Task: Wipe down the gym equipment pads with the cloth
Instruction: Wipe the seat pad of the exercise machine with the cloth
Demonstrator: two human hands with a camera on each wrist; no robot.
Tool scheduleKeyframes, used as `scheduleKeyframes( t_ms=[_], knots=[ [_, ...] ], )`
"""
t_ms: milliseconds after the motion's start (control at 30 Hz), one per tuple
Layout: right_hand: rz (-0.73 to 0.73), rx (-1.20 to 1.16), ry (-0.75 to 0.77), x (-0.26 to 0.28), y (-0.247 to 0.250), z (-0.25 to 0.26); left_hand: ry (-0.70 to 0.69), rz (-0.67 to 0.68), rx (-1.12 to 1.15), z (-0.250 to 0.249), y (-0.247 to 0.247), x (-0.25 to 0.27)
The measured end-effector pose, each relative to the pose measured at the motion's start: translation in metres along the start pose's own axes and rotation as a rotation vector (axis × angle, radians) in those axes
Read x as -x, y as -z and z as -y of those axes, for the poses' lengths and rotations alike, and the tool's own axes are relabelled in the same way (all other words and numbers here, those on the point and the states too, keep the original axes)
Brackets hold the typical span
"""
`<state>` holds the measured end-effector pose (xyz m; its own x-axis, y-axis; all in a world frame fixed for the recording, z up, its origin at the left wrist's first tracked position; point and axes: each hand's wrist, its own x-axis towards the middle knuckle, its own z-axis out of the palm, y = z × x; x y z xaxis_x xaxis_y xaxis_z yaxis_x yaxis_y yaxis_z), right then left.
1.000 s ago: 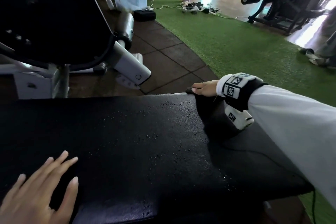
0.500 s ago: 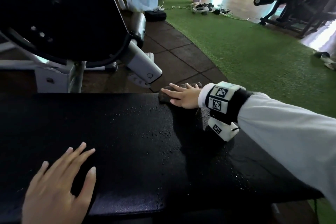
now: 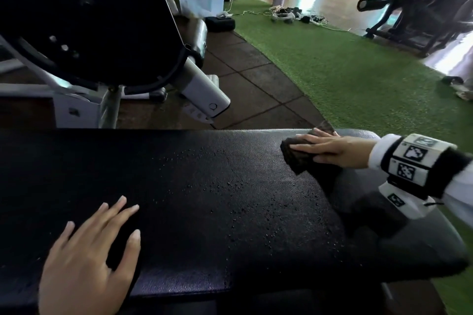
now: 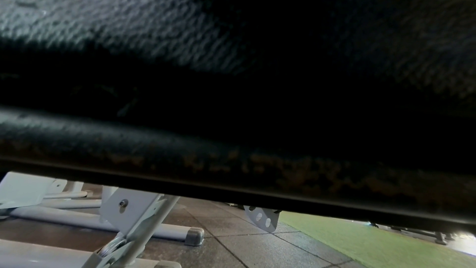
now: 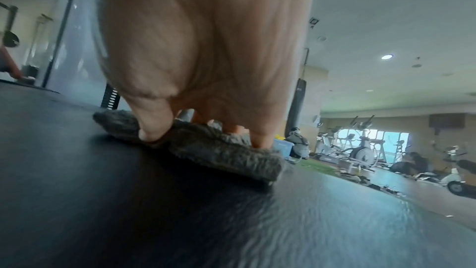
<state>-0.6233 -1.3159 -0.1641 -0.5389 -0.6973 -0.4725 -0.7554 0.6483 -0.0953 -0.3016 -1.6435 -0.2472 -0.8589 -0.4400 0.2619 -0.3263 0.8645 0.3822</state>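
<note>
A black padded bench [image 3: 204,199] fills the lower half of the head view, speckled with water droplets in its middle. My right hand [image 3: 330,149] lies flat on a dark grey folded cloth [image 3: 298,158] at the pad's far right edge, fingers straight and pointing left. In the right wrist view the fingertips [image 5: 152,136] press into the fuzzy cloth [image 5: 219,156] on the pad [image 5: 154,211]. My left hand [image 3: 92,258] rests flat on the pad's near left part, fingers spread. The left wrist view shows only the pad's edge [image 4: 231,150] from close by.
A second black pad on a white frame [image 3: 202,94] rises behind the bench at the left. Beyond lie dark floor tiles [image 3: 250,77] and green turf [image 3: 358,71]. A clear plastic bin [image 3: 202,0] and exercise machines [image 3: 422,7] stand further back.
My right hand has come back onto the pad's top from its far edge, the cloth now showing under its flat fingers. The left hand stays flat on the pad.
</note>
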Motion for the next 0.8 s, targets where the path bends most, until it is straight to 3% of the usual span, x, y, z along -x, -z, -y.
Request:
scheduleKeyframes(
  t_ms=[267,400,500,667,800],
  knots=[
    [-0.103,0.061,-0.220,-0.078,0.032,0.038,0.011,0.006,-0.014,-0.003,0.002,0.001],
    [-0.024,0.157,-0.089,-0.094,0.031,0.089,0.017,0.025,-0.017,-0.003,0.004,0.001],
    [0.013,0.167,0.040,-0.073,0.014,0.111,0.012,0.019,-0.022,-0.002,0.003,0.002],
    [-0.011,0.078,0.185,-0.021,-0.011,0.077,-0.003,0.007,-0.020,-0.002,0.003,0.002],
    [-0.065,0.008,0.089,-0.008,-0.009,0.021,-0.012,0.014,-0.020,-0.001,0.002,0.001]
  ],
)
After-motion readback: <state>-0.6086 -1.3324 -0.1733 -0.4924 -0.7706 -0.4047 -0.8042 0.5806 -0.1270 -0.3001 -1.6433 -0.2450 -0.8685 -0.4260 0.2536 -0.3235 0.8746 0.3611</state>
